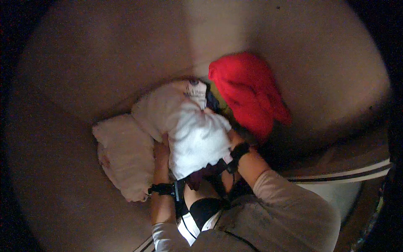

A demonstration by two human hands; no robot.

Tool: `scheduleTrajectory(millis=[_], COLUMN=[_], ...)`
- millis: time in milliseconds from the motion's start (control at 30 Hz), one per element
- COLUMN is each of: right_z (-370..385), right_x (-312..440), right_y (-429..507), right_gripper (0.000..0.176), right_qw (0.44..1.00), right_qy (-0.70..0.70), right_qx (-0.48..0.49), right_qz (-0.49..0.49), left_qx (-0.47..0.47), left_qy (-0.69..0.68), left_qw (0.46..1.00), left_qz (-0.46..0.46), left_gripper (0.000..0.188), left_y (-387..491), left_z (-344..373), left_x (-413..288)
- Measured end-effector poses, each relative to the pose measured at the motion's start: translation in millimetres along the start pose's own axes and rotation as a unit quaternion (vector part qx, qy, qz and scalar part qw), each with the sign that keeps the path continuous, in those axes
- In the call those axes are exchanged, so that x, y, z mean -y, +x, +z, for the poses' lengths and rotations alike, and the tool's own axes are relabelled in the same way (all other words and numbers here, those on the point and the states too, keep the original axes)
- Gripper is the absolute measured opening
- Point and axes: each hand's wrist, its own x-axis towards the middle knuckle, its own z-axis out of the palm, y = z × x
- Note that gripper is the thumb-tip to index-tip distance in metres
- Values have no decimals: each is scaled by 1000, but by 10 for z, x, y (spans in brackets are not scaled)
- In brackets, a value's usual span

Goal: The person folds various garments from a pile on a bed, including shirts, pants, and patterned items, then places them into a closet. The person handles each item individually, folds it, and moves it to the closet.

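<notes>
A white cloth garment (pixel 201 138) with printing near its far end lies bunched before me. My right hand (pixel 232 136) is at its right side, mostly covered by folds, with fingertips showing at a gathered crease where they grip the fabric. My left hand (pixel 163 143) goes under the garment's left side. Its fingers are hidden there. Against my left forearm rests a thick folded beige cloth (pixel 127 154). Dark maroon fabric (pixel 196 178) shows below the white garment's near edge, beside a small pale tag (pixel 227 157).
A crumpled red cloth (pixel 248 91) lies beyond my right hand. Some dark fabric (pixel 213 102) sits between it and the white garment. The broad brown surface (pixel 94 63) is dimly lit. A striped edge (pixel 343 175) curves at the right. Black straps (pixel 163 189) circle both wrists.
</notes>
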Motion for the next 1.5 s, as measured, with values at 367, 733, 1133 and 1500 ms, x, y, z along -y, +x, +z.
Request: scheduleTrajectory(millis=[367,733,1133,1500], right_z=[575,1293,1404,1226], right_x=[-198,214,139,-30], right_y=[-594,-121,-502,-2096], right_gripper=[55,56,43,83], right_qw=[995,840,882,900], right_qy=[60,-539,-434,-429], right_qx=[-78,-53,-164,-56], right_qz=[27,18,-85,-55], left_qx=[-66,-83,-67,58], left_qy=[422,434,377,368], left_qw=[828,827,857,846], left_qz=[365,347,345,382], left_gripper=[70,64,63,93], left_y=[-356,-160,69,-1396], left_z=[55,189,308,302], left_x=[216,710,967,1496])
